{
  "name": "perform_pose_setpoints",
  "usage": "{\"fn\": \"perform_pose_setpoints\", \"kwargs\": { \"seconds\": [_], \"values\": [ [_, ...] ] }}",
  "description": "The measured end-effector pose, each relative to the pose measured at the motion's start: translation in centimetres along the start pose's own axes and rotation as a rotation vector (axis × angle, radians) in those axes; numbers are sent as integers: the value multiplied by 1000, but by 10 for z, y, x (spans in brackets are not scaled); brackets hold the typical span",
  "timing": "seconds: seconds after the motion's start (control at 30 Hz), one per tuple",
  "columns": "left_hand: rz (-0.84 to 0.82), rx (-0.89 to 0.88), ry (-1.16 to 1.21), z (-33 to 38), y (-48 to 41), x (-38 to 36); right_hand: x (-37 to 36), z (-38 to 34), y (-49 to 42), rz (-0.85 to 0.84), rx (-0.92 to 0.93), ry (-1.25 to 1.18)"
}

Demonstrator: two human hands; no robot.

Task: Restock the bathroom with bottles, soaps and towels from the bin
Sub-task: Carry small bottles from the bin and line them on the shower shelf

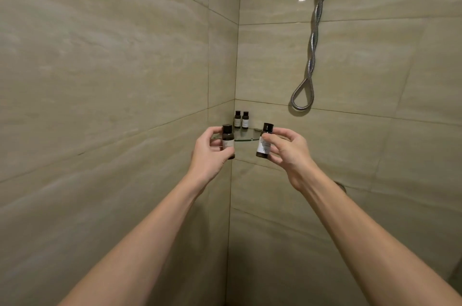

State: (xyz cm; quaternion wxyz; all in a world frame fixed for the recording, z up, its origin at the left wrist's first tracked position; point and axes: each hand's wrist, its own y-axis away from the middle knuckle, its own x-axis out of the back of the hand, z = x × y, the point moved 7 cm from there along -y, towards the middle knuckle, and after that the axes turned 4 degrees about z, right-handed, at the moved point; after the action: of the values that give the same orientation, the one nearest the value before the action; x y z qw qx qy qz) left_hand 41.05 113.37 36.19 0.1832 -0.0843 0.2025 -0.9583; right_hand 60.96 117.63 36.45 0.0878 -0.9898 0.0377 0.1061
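Each hand, left (pixel 208 149) and right (pixel 287 149), had its fingers clamped round a small dark brown labelled bottle (pixel 228 141), the other bottle (pixel 265 141) tilted, both seemingly about to go on the glass corner shelf (pixel 246 137) just beyond the fingers, beside two matching bottles (pixel 241 119).

Left hand (pixel 208 153) raised, gripping left bottle (pixel 228 141), right hand (pixel 290 150) pinching right bottle (pixel 263 149)

The left hand (pixel 210 153) holds a first bottle (pixel 228 141) upright and the right hand (pixel 287 150) pinches a second bottle (pixel 265 143) tilted, while beyond and between the hands a corner shelf (pixel 246 136) carries two shelf bottles (pixel 237 119) side by side at its back, a shower hose (pixel 312 50) hanging above the right hand.
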Motion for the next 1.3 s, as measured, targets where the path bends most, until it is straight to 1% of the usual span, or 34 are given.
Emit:
{"fn": "perform_pose_setpoints", "kwargs": {
  "seconds": [0.23, 0.37, 0.6, 0.7, 0.83, 0.97, 1.17, 1.3],
  "values": [
    [81, -9, -38, -41, -108, -53, -9, 24, -131, -94, 5, 51],
    [99, 14, -68, -67, -165, -79, -18, 36, -202, -141, 11, 94],
    [96, 24, -201, -115, -227, -106, -38, 82, -283, -163, 57, 184],
    [94, 12, -276, -132, -248, -113, -43, 96, -306, -140, 97, 242],
    [46, 41, -274, -153, -273, -125, -51, 106, -329, -106, 169, 404],
    [49, 16, -346, -162, -289, -131, -63, 116, -339, -106, 210, 441],
    [51, -9, -481, -170, -301, -131, -68, 124, -347, -36, 290, 509],
    [78, -17, -516, -173, -302, -130, -67, 125, -343, -32, 349, 574]
  ]
}}
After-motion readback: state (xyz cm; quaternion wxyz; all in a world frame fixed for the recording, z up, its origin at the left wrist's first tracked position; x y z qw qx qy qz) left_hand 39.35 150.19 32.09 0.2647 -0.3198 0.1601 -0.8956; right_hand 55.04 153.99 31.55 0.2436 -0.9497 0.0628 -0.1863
